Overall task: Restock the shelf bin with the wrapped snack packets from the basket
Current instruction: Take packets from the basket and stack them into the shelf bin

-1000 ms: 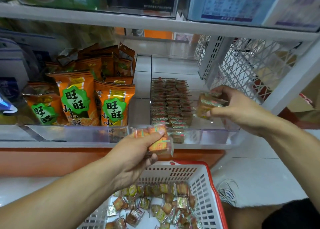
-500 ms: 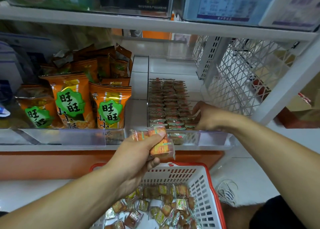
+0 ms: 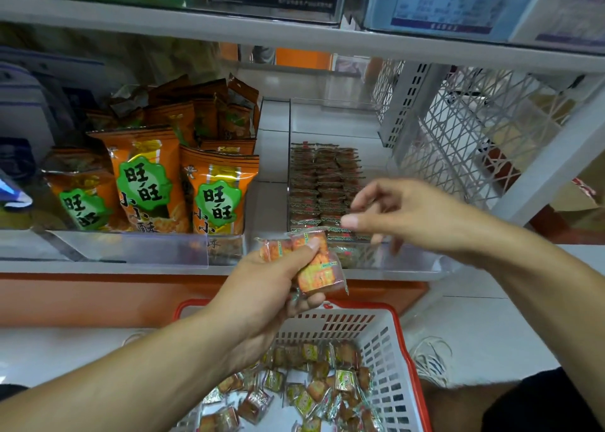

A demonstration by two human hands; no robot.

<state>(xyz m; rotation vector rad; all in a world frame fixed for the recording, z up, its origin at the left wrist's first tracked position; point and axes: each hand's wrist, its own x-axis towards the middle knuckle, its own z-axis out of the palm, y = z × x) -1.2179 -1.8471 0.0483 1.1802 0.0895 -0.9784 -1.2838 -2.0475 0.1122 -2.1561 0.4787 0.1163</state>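
Observation:
My left hand [image 3: 271,287] grips a small stack of orange wrapped snack packets [image 3: 314,264] just in front of the shelf edge, above the basket. My right hand [image 3: 402,215] hovers empty with relaxed, spread fingers over the front of the clear shelf bin [image 3: 409,261]. Neat rows of wrapped packets [image 3: 324,186] fill the bin's left side. Below, the white basket with a red rim [image 3: 386,343] holds several loose packets [image 3: 307,389].
Large orange snack bags [image 3: 183,186] stand in the neighbouring clear bin to the left. A white mesh side panel [image 3: 458,137] closes the shelf on the right. Another shelf [image 3: 294,35] with boxes runs overhead. A shoe [image 3: 432,356] is on the floor beside the basket.
My right hand carried a packet into the bin, set it down at the front row, and has now lifted out empty toward my left hand. The left hand stayed put with its stack.

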